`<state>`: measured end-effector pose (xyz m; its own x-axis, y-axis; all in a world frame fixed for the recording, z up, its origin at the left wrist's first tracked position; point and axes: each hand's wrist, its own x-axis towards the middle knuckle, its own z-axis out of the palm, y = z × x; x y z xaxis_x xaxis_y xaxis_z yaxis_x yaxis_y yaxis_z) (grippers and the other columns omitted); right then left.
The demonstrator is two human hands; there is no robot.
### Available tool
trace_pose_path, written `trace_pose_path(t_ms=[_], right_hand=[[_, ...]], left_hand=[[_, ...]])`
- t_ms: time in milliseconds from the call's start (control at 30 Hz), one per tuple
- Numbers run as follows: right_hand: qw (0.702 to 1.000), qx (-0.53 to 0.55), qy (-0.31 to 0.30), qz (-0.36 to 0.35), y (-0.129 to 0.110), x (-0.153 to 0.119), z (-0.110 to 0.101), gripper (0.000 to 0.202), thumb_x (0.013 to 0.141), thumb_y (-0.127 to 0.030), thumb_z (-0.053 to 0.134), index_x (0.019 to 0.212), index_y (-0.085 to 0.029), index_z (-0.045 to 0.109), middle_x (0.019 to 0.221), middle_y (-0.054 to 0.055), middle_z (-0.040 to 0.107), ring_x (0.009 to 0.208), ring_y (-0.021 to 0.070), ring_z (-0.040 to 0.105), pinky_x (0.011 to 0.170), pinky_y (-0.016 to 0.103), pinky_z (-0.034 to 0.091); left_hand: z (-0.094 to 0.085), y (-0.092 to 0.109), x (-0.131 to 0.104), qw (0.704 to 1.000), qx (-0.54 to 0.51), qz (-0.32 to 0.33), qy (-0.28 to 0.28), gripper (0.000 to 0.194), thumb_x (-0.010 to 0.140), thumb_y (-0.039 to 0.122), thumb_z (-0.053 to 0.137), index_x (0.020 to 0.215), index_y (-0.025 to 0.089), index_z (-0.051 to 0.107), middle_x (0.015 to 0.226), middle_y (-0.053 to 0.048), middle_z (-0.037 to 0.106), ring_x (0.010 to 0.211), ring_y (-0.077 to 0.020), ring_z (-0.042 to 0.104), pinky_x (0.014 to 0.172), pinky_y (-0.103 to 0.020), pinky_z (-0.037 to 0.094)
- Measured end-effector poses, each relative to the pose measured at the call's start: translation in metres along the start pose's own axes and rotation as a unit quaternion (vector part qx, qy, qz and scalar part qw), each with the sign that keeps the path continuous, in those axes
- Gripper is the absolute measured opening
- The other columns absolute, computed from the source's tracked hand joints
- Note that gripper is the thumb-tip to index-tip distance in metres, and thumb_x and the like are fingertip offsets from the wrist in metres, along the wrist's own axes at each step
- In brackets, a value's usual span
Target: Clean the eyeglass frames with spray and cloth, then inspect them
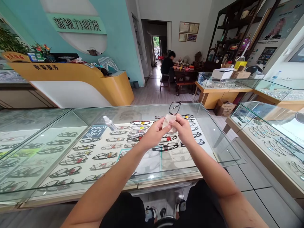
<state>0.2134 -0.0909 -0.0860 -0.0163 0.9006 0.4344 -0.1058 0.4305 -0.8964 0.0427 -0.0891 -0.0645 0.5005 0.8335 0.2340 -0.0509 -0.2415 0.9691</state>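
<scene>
The cream cloth is pinched between the closed fingers of the left hand and the right hand; behind it, dark-rimmed eyeglasses are held up above the far side of the glass display case, though which hand bears them cannot be told. A lens is apparently being wiped; for the next move, a light grip and a turn of the frame would be called for. To the left, a white spray bottle is seen near a blue card; farther off, a seated person is seen.
</scene>
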Motion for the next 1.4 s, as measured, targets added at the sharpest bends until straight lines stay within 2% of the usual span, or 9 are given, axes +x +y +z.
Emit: trace_pose_path(t_ms=[133,333,600,733,867,1000,1133,1300,1400], right_hand=[[1.000,-0.004,-0.018,0.011,0.002,-0.001,-0.001,0.030,0.094,-0.052,0.077,0.083,-0.024,0.081,0.106,0.005,0.064,0.098,0.0223,0.058,0.091,0.037,0.054],[0.996,0.056,-0.056,0.040,0.007,0.000,-0.005,0.040,0.095,-0.066,0.075,0.093,-0.028,0.088,0.118,0.008,0.071,0.113,0.0289,0.065,0.101,0.042,0.053],[0.997,0.065,-0.027,0.029,0.007,0.001,0.006,0.036,0.088,-0.065,0.084,0.090,-0.030,0.091,0.116,0.009,0.078,0.129,0.0330,0.065,0.111,0.048,0.052],[0.997,0.073,-0.023,0.010,-0.001,0.009,0.012,0.029,0.087,-0.057,0.089,0.082,-0.028,0.089,0.104,0.007,0.076,0.120,0.0296,0.067,0.108,0.044,0.052],[0.993,0.112,-0.007,0.040,-0.020,0.033,0.014,0.032,0.083,-0.057,0.089,0.088,-0.025,0.090,0.095,0.004,0.075,0.085,0.0205,0.064,0.080,0.038,0.054],[0.993,0.111,0.013,0.032,-0.054,0.066,0.020,0.036,0.081,-0.053,0.088,0.099,-0.022,0.090,0.098,0.005,0.082,0.081,0.0188,0.064,0.073,0.034,0.052],[0.995,0.096,0.005,-0.015,-0.082,0.087,0.029,0.032,0.089,-0.050,0.083,0.104,-0.023,0.090,0.099,0.005,0.084,0.084,0.0196,0.068,0.077,0.036,0.054],[0.994,0.088,-0.001,-0.064,-0.094,0.089,0.040,0.023,0.091,-0.045,0.082,0.094,-0.024,0.091,0.101,0.004,0.081,0.091,0.0194,0.068,0.083,0.035,0.055],[0.994,0.083,-0.006,-0.067,-0.094,0.086,0.044,0.022,0.089,-0.044,0.083,0.093,-0.024,0.091,0.097,0.003,0.079,0.091,0.0193,0.066,0.082,0.035,0.056]], left_hand=[[0.000,-0.015,0.004,0.999,-0.029,0.031,-0.002,0.054,0.102,0.061,0.072,0.137,0.020,0.071,0.129,-0.011,0.078,0.114,-0.0236,0.071,0.103,-0.034,0.054],[-0.010,-0.035,0.002,0.997,-0.077,0.011,0.021,0.061,0.094,0.064,0.081,0.134,0.019,0.071,0.104,-0.006,0.078,0.088,-0.0183,0.066,0.084,-0.030,0.052],[0.001,-0.034,-0.003,0.992,-0.091,0.030,0.077,0.065,0.091,0.075,0.077,0.126,0.021,0.074,0.099,-0.006,0.075,0.082,-0.0181,0.063,0.071,-0.028,0.048],[-0.003,-0.022,0.004,0.991,-0.053,0.057,0.112,0.065,0.096,0.079,0.068,0.121,0.020,0.077,0.089,-0.004,0.071,0.075,-0.0167,0.057,0.069,-0.030,0.046],[-0.021,0.001,0.021,0.995,-0.044,0.084,0.042,0.066,0.093,0.076,0.073,0.126,0.019,0.077,0.092,-0.004,0.073,0.083,-0.0191,0.063,0.080,-0.032,0.051],[-0.036,0.033,0.043,0.993,-0.036,0.111,-0.017,0.059,0.091,0.057,0.084,0.135,0.021,0.072,0.104,-0.006,0.076,0.097,-0.0225,0.069,0.091,-0.035,0.054],[-0.038,0.062,0.054,0.988,-0.043,0.148,0.027,0.046,0.093,0.044,0.080,0.133,0.023,0.070,0.110,-0.006,0.075,0.098,-0.0215,0.068,0.088,-0.034,0.054],[-0.032,0.075,0.049,0.982,-0.047,0.169,0.066,0.047,0.101,0.067,0.069,0.120,0.024,0.071,0.097,-0.004,0.071,0.088,-0.0190,0.065,0.080,-0.032,0.054],[-0.034,0.074,0.044,0.979,-0.030,0.177,0.094,0.049,0.098,0.069,0.073,0.117,0.024,0.071,0.090,-0.002,0.069,0.085,-0.0179,0.062,0.079,-0.031,0.052]])
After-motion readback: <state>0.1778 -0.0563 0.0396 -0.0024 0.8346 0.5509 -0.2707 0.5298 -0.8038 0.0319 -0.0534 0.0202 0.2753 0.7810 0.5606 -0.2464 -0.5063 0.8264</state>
